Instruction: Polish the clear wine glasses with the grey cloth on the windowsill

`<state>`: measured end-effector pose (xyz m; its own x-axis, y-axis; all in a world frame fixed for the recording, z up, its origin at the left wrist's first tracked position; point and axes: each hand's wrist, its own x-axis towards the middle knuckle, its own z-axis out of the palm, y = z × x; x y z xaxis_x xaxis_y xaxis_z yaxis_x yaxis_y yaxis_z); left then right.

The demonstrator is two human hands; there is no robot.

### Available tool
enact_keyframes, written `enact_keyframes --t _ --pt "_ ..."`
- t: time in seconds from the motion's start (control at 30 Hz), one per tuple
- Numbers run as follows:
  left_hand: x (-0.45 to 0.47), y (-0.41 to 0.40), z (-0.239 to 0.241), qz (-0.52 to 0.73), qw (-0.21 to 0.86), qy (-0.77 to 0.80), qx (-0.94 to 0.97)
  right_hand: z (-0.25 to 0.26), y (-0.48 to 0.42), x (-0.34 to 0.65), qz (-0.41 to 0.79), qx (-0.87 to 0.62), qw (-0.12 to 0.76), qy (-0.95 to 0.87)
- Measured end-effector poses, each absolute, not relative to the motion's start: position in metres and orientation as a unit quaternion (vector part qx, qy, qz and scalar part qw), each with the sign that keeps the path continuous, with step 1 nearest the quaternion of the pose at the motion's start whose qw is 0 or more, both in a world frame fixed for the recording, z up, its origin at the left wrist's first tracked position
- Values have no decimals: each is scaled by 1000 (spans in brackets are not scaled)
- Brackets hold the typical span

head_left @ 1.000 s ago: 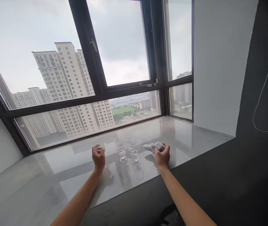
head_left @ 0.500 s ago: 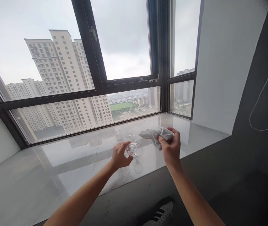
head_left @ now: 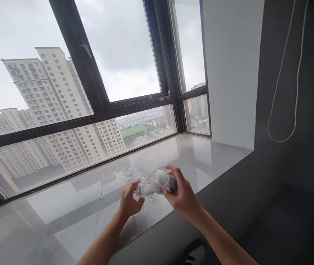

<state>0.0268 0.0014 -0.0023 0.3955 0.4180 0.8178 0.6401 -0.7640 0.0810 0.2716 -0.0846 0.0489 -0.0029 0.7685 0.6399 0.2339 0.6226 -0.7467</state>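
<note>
My left hand (head_left: 129,200) grips the stem end of a small clear stemmed glass (head_left: 147,186), held on its side above the marble sill (head_left: 71,217). My right hand (head_left: 181,193) is closed on a light grey cloth (head_left: 163,179) and presses it into the bowl of that glass. Behind my hands, two more clear stemmed glasses (head_left: 135,170) stand upright on the sill, partly hidden by the held glass.
A large dark-framed window (head_left: 99,110) runs along the sill's far edge, with a white wall (head_left: 228,73) at the right end. A dark wall with a hanging bead cord (head_left: 284,110) is on the right. A striped shoe (head_left: 198,254) shows below.
My right hand has brought the cloth down into the glass that my left hand holds. Both hands have come closer to me, and the view has turned right.
</note>
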Motion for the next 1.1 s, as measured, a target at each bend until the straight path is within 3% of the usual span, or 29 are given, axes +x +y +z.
enact_keyframes --t 0.23,0.57,0.9,1.1 --pt "43 -7 -4 -401 103 -283 -865 23 -77 258 131 -376 500 -769" --pt "38 -6 -10 -393 32 -255 -883 34 -93 260 296 -294 445 -792" --pt "38 -7 -6 -365 11 -228 -902 25 -97 262 302 -333 369 -814" --pt "40 -8 -5 -370 28 -225 -901 23 -93 263 343 -315 409 -785"
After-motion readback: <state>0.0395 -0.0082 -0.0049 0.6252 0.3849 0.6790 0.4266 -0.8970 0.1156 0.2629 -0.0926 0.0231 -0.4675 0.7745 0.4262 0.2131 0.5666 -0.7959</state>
